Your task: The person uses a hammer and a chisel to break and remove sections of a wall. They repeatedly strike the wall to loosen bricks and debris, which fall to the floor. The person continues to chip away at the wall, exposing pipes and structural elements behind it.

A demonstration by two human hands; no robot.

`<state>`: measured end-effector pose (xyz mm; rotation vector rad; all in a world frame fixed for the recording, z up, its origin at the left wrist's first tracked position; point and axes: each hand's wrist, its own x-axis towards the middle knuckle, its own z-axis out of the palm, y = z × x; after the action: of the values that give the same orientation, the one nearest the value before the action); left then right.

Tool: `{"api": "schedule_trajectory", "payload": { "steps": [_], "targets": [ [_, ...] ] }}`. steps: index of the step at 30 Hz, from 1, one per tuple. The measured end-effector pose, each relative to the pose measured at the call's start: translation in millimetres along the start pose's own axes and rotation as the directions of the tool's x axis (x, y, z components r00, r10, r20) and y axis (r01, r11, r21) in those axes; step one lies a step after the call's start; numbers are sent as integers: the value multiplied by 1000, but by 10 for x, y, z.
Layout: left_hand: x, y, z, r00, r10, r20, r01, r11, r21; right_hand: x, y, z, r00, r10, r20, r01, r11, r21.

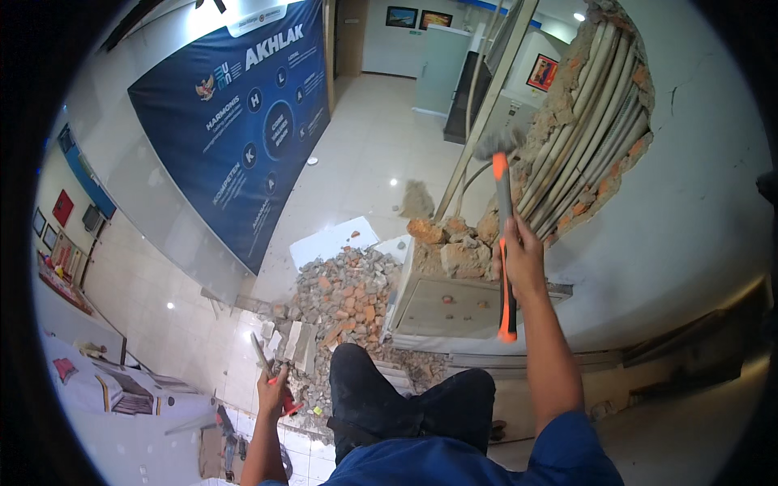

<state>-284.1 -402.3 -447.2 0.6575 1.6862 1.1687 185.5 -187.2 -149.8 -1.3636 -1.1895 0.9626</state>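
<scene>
My right hand (525, 258) grips a club hammer (505, 197) by its grey, black and orange handle. Its dark head is blurred, beside the broken edge of a wall opening (586, 127) full of bundled conduit pipes (565, 152). Low on the left, my left hand (271, 389) is closed around a steel cold chisel (260, 352) with a red hand guard (290, 406). The chisel's shaft sticks up past the fingers, away from the wall. Below the hammer, broken brick and mortar (465, 258) lie on top of a metal panel box (447, 307).
Brick rubble (349, 297) covers the floor before my knees, with a white board (334, 240) at its far edge. A blue banner (243, 133) hangs on the left partition. An upright metal frame post (486, 109) and a loose cable (474, 179) stand near the opening.
</scene>
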Motion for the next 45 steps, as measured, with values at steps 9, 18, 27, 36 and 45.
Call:
{"api": "schedule_trajectory", "payload": {
  "steps": [9, 18, 27, 36, 45],
  "targets": [
    [117, -547, -230, 844, -438, 309, 528, 782, -332, -853, 586, -356, 990, 130, -49, -131, 991, -14],
    [310, -498, -21, 740, -406, 537, 507, 861, -48, -580, 171, -528, 964, -246, -101, 236, 967, -99],
    [110, -619, -41, 662, -352, 662, 476, 879, -8, -622, -100, -421, 930, -306, -205, 318, 948, 24],
    [195, -1317, -256, 617, -352, 704, 560, 824, -79, -471, -227, -446, 859, -445, -254, 467, 884, 30],
    [-65, -1530, -359, 625, -482, 614, 733, 633, -249, 154, -167, -549, 682, -665, -305, 563, 743, -361]
  ]
}}
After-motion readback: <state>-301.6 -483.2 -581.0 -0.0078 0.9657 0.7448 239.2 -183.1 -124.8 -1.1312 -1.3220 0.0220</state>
